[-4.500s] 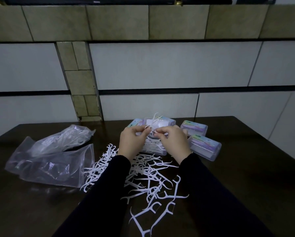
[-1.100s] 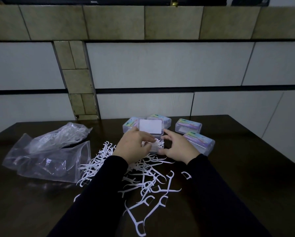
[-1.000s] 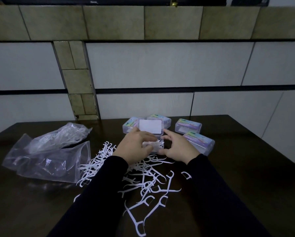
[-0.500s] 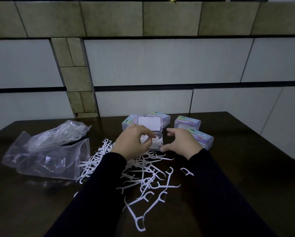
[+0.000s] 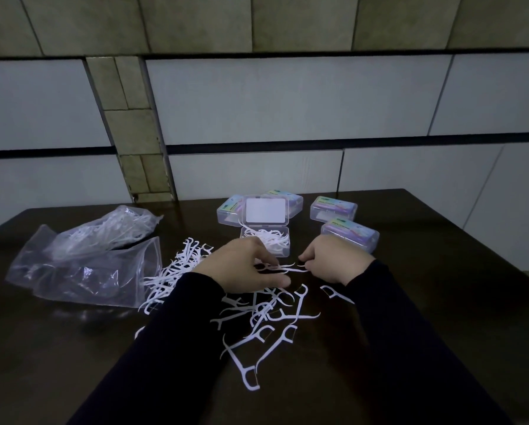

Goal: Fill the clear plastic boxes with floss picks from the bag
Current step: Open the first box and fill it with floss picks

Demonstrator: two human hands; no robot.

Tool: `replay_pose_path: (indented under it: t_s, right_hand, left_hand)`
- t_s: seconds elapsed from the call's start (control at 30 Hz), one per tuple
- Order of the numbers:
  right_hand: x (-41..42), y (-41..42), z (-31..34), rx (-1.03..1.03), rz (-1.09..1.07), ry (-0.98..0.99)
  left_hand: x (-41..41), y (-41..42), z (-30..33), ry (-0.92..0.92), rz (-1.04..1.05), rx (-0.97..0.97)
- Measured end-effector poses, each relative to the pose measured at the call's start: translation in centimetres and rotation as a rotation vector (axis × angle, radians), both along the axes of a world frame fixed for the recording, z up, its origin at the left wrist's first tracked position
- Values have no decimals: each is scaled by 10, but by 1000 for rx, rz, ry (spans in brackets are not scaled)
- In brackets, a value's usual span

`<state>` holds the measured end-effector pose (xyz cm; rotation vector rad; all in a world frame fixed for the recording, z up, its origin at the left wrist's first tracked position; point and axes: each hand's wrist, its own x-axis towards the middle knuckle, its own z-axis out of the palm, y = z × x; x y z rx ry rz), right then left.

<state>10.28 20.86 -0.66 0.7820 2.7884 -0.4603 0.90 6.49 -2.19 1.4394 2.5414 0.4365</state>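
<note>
Far left on the tabletop (image 5: 441,302) is the bag (image 5: 85,265), lying slack with a bunch of floss picks still inside, so I'm not close to done. Next to its mouth a big pile of loose picks (image 5: 257,314) spreads toward me. My left hand (image 5: 245,268) has its grip pinched on a pick or two from that pile, just in front of the open box (image 5: 264,245), which looks maybe half full, lid propped up behind it. My right hand (image 5: 333,259) is curled at the same spot; can't tell if that grip actually has a pick. Closed boxes (image 5: 349,237) sit behind and to the right, looking already filled. Plenty of bare tabletop off to the right, and the far edge sits near the wall behind the boxes.
</note>
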Motion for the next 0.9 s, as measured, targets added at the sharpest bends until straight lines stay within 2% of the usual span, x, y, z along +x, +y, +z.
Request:
replay_pose_path:
  t_s: [0.3, 0.57, 0.8, 0.9]
  right_hand:
    - [31, 3, 3, 61, 28, -78]
    - [36, 5, 1, 85, -10, -138]
    - [34, 2, 0, 84, -47, 7]
    - [38, 1, 6, 48, -17, -13]
  left_hand:
    - [19, -3, -8, -29, -66, -101]
    - [18, -5, -12, 45, -57, -3]
    - [22, 0, -14, 76, -43, -34]
    - [22, 0, -13, 89, -17, -22]
